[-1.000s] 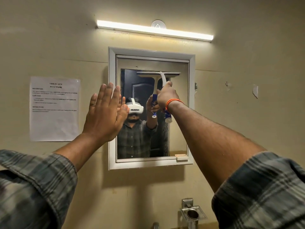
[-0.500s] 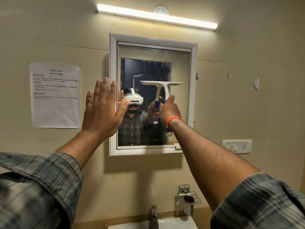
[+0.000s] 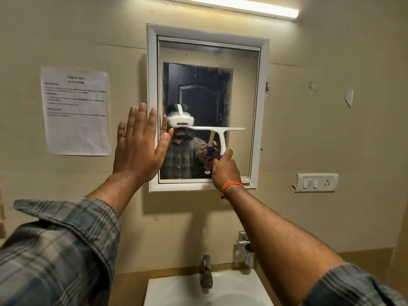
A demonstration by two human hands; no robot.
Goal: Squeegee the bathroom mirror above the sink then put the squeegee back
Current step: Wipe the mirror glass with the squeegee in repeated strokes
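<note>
A white-framed mirror hangs on the beige wall above a white sink. My right hand grips the blue and white handle of a white squeegee. Its blade lies level against the glass, in the lower right half of the mirror. My left hand is flat, fingers spread, over the mirror's left frame edge and the wall; it holds nothing. The mirror reflects a person in a plaid shirt with a white headset, and a dark door.
A dark tap stands at the back of the sink. A metal holder is fixed to the wall at its right. A printed sheet hangs left of the mirror, a switch plate to the right, a tube light above.
My right hand has drawn the squeegee down the glass from near the top to the lower half. My left hand stays at the frame. The view has tilted down, showing sink and tap.
</note>
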